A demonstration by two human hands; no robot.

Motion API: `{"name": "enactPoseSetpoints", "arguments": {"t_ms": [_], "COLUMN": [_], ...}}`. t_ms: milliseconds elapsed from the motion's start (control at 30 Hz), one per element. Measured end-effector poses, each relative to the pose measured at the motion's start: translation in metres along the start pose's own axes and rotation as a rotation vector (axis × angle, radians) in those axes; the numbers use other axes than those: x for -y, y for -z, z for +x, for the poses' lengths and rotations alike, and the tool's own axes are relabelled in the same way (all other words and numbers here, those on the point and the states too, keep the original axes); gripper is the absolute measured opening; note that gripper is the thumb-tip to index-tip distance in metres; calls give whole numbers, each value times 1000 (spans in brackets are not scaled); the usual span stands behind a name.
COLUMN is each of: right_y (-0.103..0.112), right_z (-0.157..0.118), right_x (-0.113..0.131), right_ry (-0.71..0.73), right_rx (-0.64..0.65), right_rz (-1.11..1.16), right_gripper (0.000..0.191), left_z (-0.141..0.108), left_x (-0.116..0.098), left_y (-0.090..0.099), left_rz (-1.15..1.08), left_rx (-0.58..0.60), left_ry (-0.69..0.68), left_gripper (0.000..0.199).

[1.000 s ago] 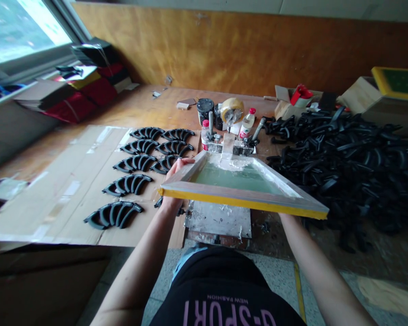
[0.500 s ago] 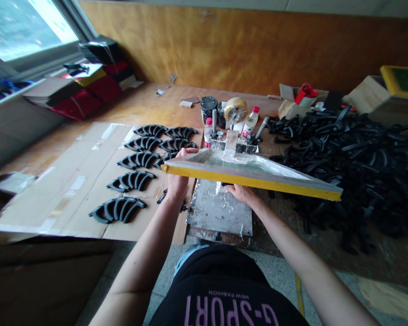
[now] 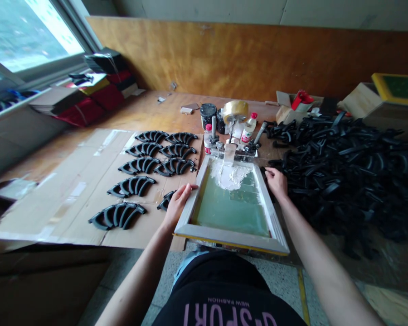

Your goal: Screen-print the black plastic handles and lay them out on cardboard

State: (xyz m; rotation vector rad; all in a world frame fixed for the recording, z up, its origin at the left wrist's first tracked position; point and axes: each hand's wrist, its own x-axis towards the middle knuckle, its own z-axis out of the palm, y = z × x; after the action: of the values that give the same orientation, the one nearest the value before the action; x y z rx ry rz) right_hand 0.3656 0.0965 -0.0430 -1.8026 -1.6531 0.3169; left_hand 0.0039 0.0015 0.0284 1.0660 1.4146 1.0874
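A silk-screen frame [image 3: 279,235] with green mesh lies low in front of me, white paste [image 3: 229,176] heaped at its far end. My left hand [image 3: 179,204] is closed at the left rail of the frame, thumb side up. Beyond the right rail, my right hand [image 3: 276,182] has its fingers pinched together beside the black plastic parts; what they hold, if anything, is too dark to make out. A hinge clamp [image 3: 229,151] joins the far end of the frame. Left of it, curved ribbed black parts [image 3: 132,185] lie in rows on cardboard [image 3: 71,203].
A large pile of black parts [image 3: 347,172] covers the right side. Behind the clamp stand two red-capped bottles [image 3: 249,128], dark jars [image 3: 208,117] and a tape roll [image 3: 235,111]. Cardboard boxes [image 3: 363,104] stand at the back right, stacked bundles [image 3: 98,95] at the back left.
The screen frame has swung down from a raised tilt to lying low. My right hand has come out from beneath it to its right side; my left hand has lowered along with the frame.
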Motion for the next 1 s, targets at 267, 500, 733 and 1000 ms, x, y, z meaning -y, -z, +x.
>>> {"name": "enactPoseSetpoints", "arguments": {"t_ms": [267, 500, 733, 1000], "right_y": [-40, -57, -44, -12], "right_z": [37, 31, -7, -20], "right_x": [118, 112, 110, 109], "right_ry": [531, 435, 627, 835], "right_rx": [91, 303, 412, 529], "right_rz": [-287, -473, -479, -297], "right_gripper": [51, 17, 13, 4], "left_z": [9, 14, 14, 12], "left_x": [89, 99, 99, 97], "left_y": [-3, -1, -3, -2], "left_rz": [109, 192, 166, 85], "left_rx": [17, 33, 40, 18], "left_ry": [149, 127, 138, 154], "left_gripper": [70, 65, 64, 64]}}
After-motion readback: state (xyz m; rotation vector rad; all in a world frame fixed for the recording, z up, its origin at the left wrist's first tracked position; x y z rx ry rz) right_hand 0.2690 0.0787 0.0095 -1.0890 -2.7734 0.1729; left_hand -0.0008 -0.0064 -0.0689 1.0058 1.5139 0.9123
